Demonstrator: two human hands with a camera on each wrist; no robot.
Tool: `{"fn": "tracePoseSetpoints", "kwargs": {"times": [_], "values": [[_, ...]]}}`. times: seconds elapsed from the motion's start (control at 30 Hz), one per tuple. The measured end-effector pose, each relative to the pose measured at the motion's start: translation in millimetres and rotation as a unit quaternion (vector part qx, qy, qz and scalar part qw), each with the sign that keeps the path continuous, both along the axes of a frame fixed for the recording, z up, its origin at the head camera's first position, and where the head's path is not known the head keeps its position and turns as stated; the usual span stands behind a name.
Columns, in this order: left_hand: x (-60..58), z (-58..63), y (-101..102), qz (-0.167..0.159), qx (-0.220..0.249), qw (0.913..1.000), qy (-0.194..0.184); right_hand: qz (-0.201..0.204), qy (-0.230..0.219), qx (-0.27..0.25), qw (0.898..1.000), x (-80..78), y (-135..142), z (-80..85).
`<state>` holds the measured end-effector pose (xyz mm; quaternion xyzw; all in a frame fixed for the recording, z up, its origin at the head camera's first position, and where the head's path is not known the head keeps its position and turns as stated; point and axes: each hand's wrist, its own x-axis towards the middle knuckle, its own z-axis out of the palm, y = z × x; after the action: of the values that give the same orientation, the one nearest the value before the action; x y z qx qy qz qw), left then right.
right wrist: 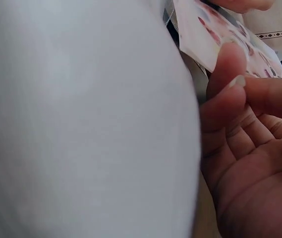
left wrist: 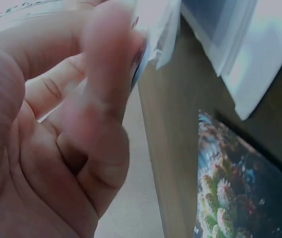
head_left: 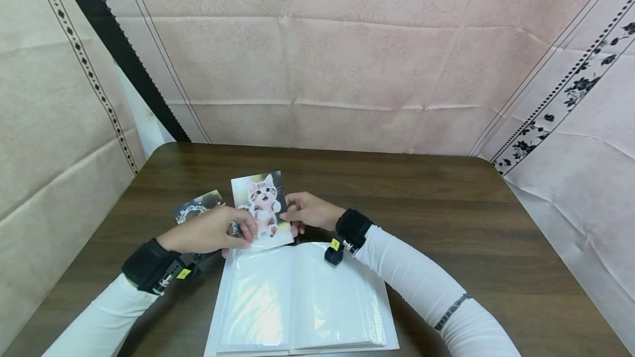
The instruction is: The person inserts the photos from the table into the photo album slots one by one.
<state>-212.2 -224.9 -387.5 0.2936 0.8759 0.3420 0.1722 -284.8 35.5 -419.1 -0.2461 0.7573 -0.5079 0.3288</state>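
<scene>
A photo card of a kitten (head_left: pixel 263 203) stands tilted at the far edge of an open photo album (head_left: pixel 258 302) with clear pockets. My left hand (head_left: pixel 218 230) pinches its lower left side; in the left wrist view, the fingers (left wrist: pixel 108 54) press at the card's thin edge beside clear plastic. My right hand (head_left: pixel 312 211) holds the card's right edge between thumb and fingers, and in the right wrist view the fingertips (right wrist: pixel 230 64) lie against the kitten card (right wrist: pixel 215 34). Under my left hand, a second, dark picture (head_left: pixel 198 205) lies on the table, partly hidden.
The brown wooden table (head_left: pixel 446 225) carries the album near its front edge. Green succulent shapes show on the dark picture (left wrist: pixel 240 183) beside the album corner (left wrist: pixel 250 89). Patterned cloth (head_left: pixel 347 70) hangs behind the table. A blurred pale surface (right wrist: pixel 81 124) covers much of the right wrist view.
</scene>
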Motion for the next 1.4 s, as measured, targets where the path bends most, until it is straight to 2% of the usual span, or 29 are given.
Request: {"fn": "tracePoseSetpoints", "kwargs": {"times": [0.23, 0.6, 0.77, 0.9, 1.03, 1.27, 1.4], "values": [[1.1, -8.8, 8, 0.002, -0.037, 0.9976, 0.058, 0.004, 0.004, 0.003, 1.000, 1.6, -1, 0.8], [8.0, -16.4, 21, 0.017, -0.085, 0.9944, 0.061, 0.009, -0.003, 0.008, 1.000, 1.0, -3, -0.7], [9.4, -18.4, 23, 0.020, -0.104, 0.9915, 0.076, 0.014, 0.002, 0.014, 1.000, 1.5, -3, -0.6], [9.8, -17.1, 24, 0.006, -0.095, 0.9906, 0.098, 0.011, 0.005, 0.016, 1.000, 1.3, -3, -1.1], [20.2, -14.0, 27, -0.001, -0.069, 0.9914, 0.111, 0.016, 0.005, 0.014, 1.000, 7.4, -1, -0.5], [39.0, -10.5, 33, 0.009, -0.053, 0.9953, 0.080, 0.031, 0.002, 0.011, 0.999, 17.7, 3, -1.6], [48.9, -11.2, 37, 0.023, -0.049, 0.9956, 0.077, 0.037, -0.002, 0.013, 0.999, 25.6, 5, -0.7]]}}
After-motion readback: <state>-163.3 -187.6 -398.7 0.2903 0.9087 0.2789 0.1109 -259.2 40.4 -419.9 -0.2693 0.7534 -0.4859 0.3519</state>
